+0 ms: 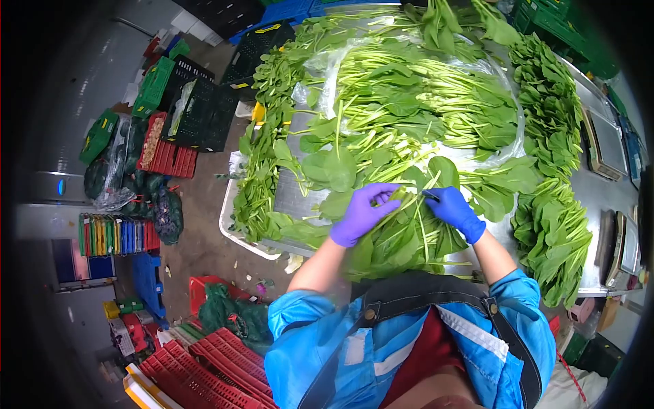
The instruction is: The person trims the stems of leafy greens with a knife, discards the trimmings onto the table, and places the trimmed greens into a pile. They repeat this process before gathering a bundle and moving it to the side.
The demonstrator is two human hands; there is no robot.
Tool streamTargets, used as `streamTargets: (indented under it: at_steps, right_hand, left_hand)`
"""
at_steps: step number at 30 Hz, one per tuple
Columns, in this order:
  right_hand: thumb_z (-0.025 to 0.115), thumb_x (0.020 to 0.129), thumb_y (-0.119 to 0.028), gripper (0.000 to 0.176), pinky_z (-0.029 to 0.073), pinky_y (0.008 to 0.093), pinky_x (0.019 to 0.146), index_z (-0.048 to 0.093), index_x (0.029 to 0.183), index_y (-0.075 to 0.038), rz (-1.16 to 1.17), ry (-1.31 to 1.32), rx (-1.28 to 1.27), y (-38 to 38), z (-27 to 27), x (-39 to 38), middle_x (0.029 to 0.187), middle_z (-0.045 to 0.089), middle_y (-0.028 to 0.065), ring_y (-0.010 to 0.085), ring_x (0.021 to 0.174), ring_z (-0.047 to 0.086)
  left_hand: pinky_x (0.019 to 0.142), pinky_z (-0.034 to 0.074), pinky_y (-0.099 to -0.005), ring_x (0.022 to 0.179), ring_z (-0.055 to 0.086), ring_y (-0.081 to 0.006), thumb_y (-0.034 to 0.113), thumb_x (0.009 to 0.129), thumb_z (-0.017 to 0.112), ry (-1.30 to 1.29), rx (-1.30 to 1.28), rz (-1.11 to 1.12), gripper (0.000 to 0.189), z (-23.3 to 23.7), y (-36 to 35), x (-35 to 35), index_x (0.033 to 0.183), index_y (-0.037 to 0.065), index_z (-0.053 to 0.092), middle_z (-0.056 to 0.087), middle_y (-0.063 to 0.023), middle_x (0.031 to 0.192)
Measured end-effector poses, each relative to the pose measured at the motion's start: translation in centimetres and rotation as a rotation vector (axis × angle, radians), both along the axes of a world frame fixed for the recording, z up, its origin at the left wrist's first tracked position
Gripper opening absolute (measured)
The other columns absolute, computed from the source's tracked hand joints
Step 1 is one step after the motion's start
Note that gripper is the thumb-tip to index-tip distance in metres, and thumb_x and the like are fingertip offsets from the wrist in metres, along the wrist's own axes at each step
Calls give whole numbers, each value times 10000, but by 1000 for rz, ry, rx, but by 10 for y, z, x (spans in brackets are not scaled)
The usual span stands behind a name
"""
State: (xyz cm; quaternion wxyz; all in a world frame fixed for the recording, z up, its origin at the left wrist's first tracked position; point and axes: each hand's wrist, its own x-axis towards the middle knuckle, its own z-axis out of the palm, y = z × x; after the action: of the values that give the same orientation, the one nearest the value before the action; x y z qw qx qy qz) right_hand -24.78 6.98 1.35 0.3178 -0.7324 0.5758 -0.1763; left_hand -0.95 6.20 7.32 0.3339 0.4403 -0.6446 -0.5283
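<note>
My left hand [366,213], in a purple glove, has its fingers closed around the stem of a leafy green [398,242] near the table's front edge. Just to its right is my right hand [455,213] in a blue glove, its fingers curled round a small dark tool [430,195] whose shape is mostly hidden. Broad leaves and pale stems lie below and between both hands. Beyond them, a large pile of leafy greens [409,88] rests on clear plastic sheeting [523,123].
Stacked bunches of greens [552,225] line the table's right side, near scales [603,146]. Loose greens [255,184] lie over a white tray [227,217] at the left. Dark crates [204,116], red crates [204,371] and net bags [167,215] stand on the floor.
</note>
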Motion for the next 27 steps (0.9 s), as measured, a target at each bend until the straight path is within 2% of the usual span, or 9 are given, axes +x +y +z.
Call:
streamTargets:
  at_steps: [3, 5, 8, 10, 13, 15, 19, 24, 27]
  right_hand:
    - [606, 827, -197, 269, 514, 369, 683, 659, 1069, -94, -32, 29, -52, -7, 5, -5, 833, 668, 183, 297, 714, 657]
    - [640, 838, -260, 326, 504, 321, 638, 641, 1112, -82, -89, -599, 46, -18, 32, 15, 839, 691, 109, 201, 631, 630]
    - [665, 833, -307, 389, 483, 273, 640, 627, 1135, -64, 69, -896, 374, -38, 41, 38, 866, 681, 37, 132, 648, 583]
    - [667, 820, -346, 410, 476, 291, 684, 640, 1109, -57, -56, -664, 616, -63, 49, 38, 816, 674, 38, 142, 720, 593]
    - [660, 791, -300, 342, 491, 362, 697, 663, 1048, -76, -207, -498, 35, -116, -48, 35, 829, 681, 88, 231, 757, 637]
    - [632, 743, -223, 283, 494, 412, 749, 673, 988, -87, -179, 181, -163, -129, -65, 31, 893, 670, 146, 314, 843, 642]
    - [662, 707, -177, 267, 502, 391, 742, 675, 953, -75, -12, 157, -95, -119, -57, 30, 871, 669, 145, 317, 814, 641]
    - [686, 731, -166, 230, 494, 341, 690, 686, 937, -63, 17, -264, -38, -74, 34, 28, 832, 674, 154, 287, 742, 650]
    - [684, 761, -173, 316, 490, 329, 723, 659, 1059, -73, 152, -404, 144, -55, 58, 25, 870, 685, 119, 252, 793, 660]
  left_hand:
    - [721, 459, -235, 764, 544, -88, 122, 831, 647, 40, -10, -10, 287, -3, -8, 6, 1075, -23, 608, 626, -49, 909]
    - [772, 472, -253, 817, 591, -118, 116, 861, 610, 60, 86, -32, 280, -13, -8, 5, 1093, -40, 581, 644, -83, 969]
    - [793, 477, -266, 859, 611, -139, 134, 898, 550, 244, 283, -46, 280, -18, -16, 2, 1125, -29, 554, 646, -107, 986]
    - [779, 476, -257, 836, 613, -147, 166, 910, 525, 412, 447, 0, 288, 3, -22, 9, 1130, -20, 544, 649, -106, 975]
    - [691, 449, -234, 750, 564, -91, 221, 879, 584, 261, 349, 89, 331, 25, -28, 30, 1139, 16, 572, 636, -43, 899]
    - [607, 403, -217, 674, 487, -34, 206, 842, 640, 39, 155, 134, 319, 30, -33, 41, 1123, 58, 615, 606, 14, 840]
    - [617, 433, -254, 648, 535, -102, 170, 816, 658, -215, 262, 284, 318, 26, -44, 57, 1120, 85, 624, 640, -9, 848]
    - [770, 482, -327, 830, 619, -322, 190, 775, 696, -449, -750, 209, 364, 7, -40, 17, 1121, 98, 628, 659, -126, 963]
    - [820, 474, -314, 914, 627, -278, 206, 772, 710, -457, -440, -62, 391, 19, -27, -16, 1128, 68, 624, 655, -142, 1019]
